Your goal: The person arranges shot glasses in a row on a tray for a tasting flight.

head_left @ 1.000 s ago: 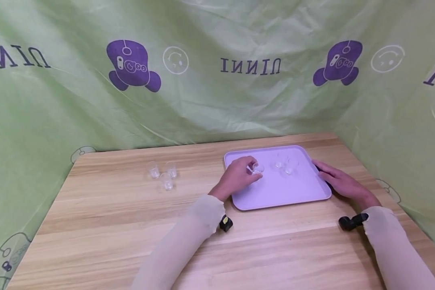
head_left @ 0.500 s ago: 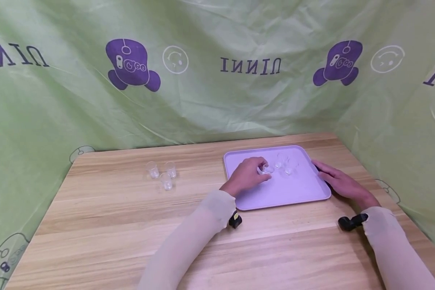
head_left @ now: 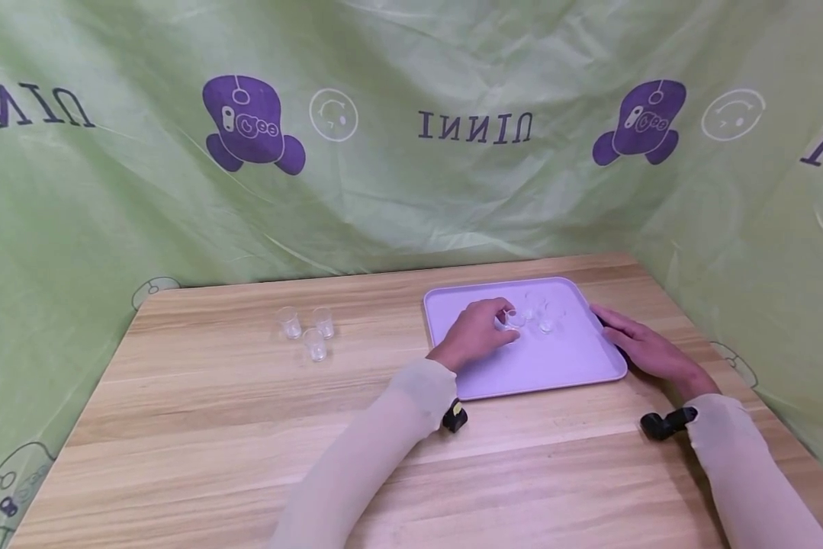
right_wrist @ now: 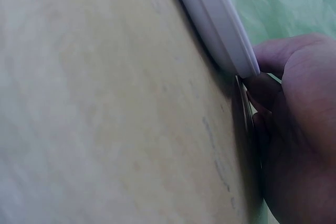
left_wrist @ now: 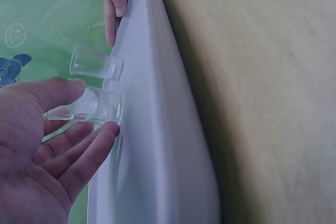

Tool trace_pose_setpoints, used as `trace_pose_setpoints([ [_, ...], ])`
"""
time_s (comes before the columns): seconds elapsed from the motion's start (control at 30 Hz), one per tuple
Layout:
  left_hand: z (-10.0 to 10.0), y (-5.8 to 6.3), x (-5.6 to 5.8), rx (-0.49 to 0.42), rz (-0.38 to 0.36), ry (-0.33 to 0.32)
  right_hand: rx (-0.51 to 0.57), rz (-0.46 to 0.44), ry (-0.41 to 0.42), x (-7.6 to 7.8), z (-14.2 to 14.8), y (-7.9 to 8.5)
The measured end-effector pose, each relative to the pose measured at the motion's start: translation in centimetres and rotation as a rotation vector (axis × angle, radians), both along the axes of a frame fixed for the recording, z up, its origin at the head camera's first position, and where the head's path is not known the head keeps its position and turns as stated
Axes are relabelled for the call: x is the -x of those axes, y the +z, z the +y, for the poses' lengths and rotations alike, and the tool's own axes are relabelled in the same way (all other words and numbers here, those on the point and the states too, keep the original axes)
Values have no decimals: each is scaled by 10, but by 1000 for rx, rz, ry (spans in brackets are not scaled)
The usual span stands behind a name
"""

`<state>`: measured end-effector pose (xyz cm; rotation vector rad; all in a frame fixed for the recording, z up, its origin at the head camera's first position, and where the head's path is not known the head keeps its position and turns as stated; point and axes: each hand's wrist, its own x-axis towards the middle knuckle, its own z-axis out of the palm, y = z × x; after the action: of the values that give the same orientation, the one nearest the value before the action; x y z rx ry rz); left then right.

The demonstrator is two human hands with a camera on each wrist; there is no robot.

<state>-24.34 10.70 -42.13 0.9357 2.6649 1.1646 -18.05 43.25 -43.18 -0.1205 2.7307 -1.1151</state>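
Observation:
In the head view my left hand is over the lilac tray, pinching a small clear shot glass between thumb and fingers. The left wrist view has this same held glass low at the tray surface, lying sideways in that tilted picture. Right beside it stand two more shot glasses on the tray. My right hand is at the tray's right edge, and in the right wrist view its digits grip the tray rim.
Three more clear shot glasses stand grouped on the left of the wooden table. A green printed curtain hangs behind and along the sides. Black wrist cameras sit below both sleeves.
My left hand has moved right across the tray with the held glass, up close to the two standing glasses. My right hand and the tray have stayed put.

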Motion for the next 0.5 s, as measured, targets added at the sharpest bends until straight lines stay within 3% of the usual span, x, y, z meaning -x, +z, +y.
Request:
trace_pose_setpoints([
  [0.5,18,-2,2,-19,-29,13,-6,12,7,-1,2,-1],
])
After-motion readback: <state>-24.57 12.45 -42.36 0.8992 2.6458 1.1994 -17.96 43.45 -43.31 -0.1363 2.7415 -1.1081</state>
